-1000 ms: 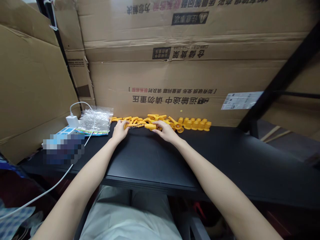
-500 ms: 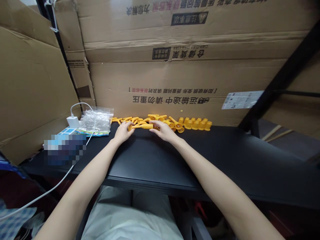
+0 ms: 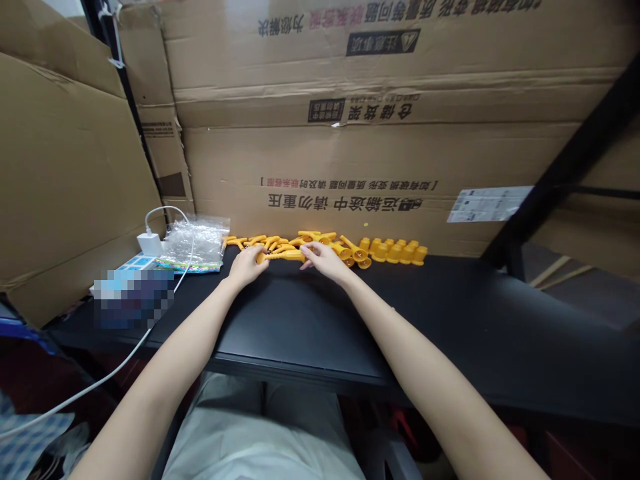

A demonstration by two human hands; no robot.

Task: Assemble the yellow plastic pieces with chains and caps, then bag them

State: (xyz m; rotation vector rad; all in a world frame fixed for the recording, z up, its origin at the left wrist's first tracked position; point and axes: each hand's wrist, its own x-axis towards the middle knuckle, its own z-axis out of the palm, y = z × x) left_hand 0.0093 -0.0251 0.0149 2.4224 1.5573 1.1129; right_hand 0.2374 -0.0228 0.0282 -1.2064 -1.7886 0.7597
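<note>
A yellow plastic piece with a thin left part and a thicker right part (image 3: 287, 255) is held level between my two hands, just above the black tabletop. My left hand (image 3: 247, 266) is closed on its left end. My right hand (image 3: 325, 261) pinches its right end, with the fingertips covering that end. Right behind my hands lie several yellow forked pieces (image 3: 270, 241) in a loose heap. Beside my right hand are several yellow funnel-shaped pieces (image 3: 359, 253), some with small metallic bits inside. Further right, yellow cup-shaped pieces (image 3: 399, 251) stand in rows.
Clear plastic bags (image 3: 195, 241) lie at the left, near a white charger (image 3: 149, 243) whose cable (image 3: 127, 357) runs over the table's front edge. A blurred-out item (image 3: 133, 300) sits there too. Cardboard (image 3: 320, 157) walls the back; a black post (image 3: 565, 153) slants at the right.
My right hand's fingers have closed in on the right end of the yellow piece, covering more of it. My left hand keeps its hold. The whole view has shifted slightly.
</note>
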